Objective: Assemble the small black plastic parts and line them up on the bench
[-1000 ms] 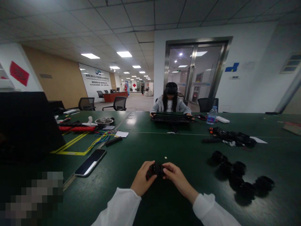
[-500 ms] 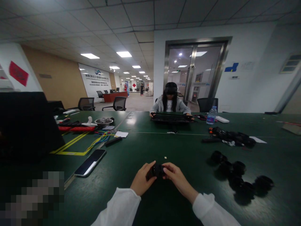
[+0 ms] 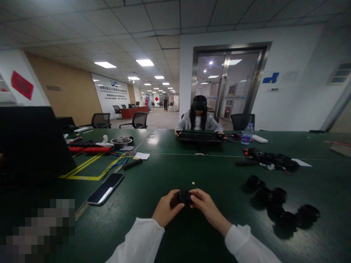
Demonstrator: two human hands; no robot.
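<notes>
Between my two hands is a small black rounded part (image 3: pixel 183 197), held just above the green table (image 3: pixel 131 226). My left hand (image 3: pixel 168 207) is closed on its left side, thumb below and fingers curled over. On the right end, my right hand (image 3: pixel 204 205) pinches it between thumb and fingertips. The hands partly cover the part, and its exact kind is too dark to make out. A tiny pale square piece (image 3: pixel 193 183) lies on the table just beyond it.
Several black round parts (image 3: pixel 279 196) are grouped on the right, with black gear (image 3: pixel 274 160) and a water bottle (image 3: pixel 247 134) behind. To the left lie a phone (image 3: pixel 106 188), coloured wires (image 3: pixel 117 160) and a metal bowl (image 3: pixel 121 141). Opposite, a person (image 3: pixel 199 118) holds a black panel (image 3: pixel 203 137).
The fingers of my left hand have shifted slightly around the black part, and the part looks turned a little. My right hand keeps its pinch.
</notes>
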